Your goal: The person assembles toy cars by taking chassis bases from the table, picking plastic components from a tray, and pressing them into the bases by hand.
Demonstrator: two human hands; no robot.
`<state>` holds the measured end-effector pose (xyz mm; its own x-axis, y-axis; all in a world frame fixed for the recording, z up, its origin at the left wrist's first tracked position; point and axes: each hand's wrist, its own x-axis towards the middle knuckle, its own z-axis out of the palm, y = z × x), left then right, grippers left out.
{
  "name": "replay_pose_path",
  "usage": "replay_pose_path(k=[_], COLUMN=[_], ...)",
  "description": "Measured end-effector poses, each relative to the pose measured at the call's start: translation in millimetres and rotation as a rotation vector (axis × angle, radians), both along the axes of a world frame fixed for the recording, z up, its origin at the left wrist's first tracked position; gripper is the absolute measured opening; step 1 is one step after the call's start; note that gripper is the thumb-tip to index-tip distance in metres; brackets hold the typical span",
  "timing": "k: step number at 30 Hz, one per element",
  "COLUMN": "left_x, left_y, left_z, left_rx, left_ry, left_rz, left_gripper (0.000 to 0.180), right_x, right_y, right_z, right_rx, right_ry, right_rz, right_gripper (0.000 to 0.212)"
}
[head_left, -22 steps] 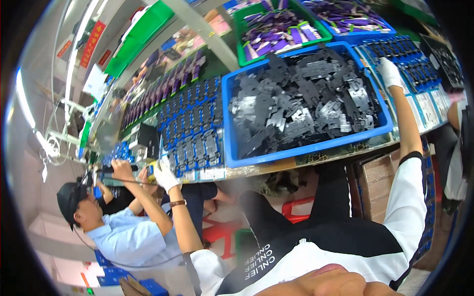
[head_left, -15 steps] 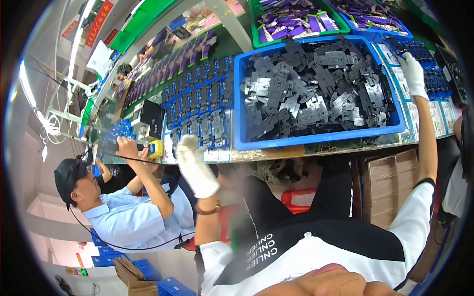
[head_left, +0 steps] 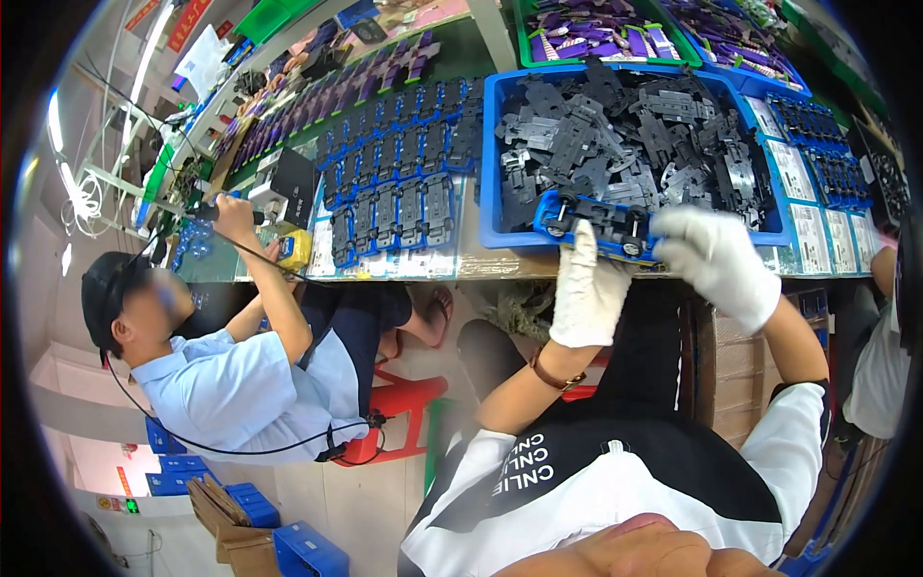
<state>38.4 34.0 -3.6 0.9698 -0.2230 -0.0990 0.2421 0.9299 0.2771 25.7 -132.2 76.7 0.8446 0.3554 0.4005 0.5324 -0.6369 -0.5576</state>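
Note:
A blue toy car body (head_left: 598, 227), underside up with axles and dark parts showing, is held over the front rim of a blue bin (head_left: 500, 237). My left hand (head_left: 589, 293), in a white glove, grips it from the near side, a finger reaching over its underside. At the car's right end is my right hand (head_left: 719, 264), also gloved; its fingers are smeared by motion, so whether they grip the car is unclear. The bin is heaped with loose black plastic chassis plates (head_left: 630, 130).
Rows of blue car bodies with black plates (head_left: 394, 216) lie left of the bin. More blue bodies (head_left: 835, 178) sit at the right. Behind stands a green bin (head_left: 524, 38) of purple parts. A co-worker (head_left: 240, 375) sits at the left beside a yellow object (head_left: 296, 252).
My right hand has come from the blue bodies at the right to the bin's front. My left hand has moved right and now holds a toy car body. The view has shifted slightly.

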Motion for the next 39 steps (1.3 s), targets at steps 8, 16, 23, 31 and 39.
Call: replay_pose_path(k=[8,16,23,31,39], left_x=[-22,-30,-32,-33,-33], left_y=[43,53,57,63,59], left_z=[14,15,12,8,-2], left_rx=[-0.035,-0.101,-0.103,-0.078,-0.046], left_ry=[0.035,-0.018,-0.036,0.04,0.083], left_rz=[0.022,0.011,-0.002,0.022,0.034], left_gripper=[0.057,0.054,0.055,0.059,0.061], right_x=[118,130,142,60,52], right_y=[-33,-25,-43,7,-7], right_z=[-49,-52,-61,-38,-47], right_rx=[-0.558,-0.527,-0.192,-0.669,-0.476], right_ry=[-0.132,-0.054,-0.046,-0.34,-0.328], right_rz=[-0.516,-0.607,-0.471,-0.229,-0.147], right_gripper=[0.035,0.06,0.047,0.032,0.028])
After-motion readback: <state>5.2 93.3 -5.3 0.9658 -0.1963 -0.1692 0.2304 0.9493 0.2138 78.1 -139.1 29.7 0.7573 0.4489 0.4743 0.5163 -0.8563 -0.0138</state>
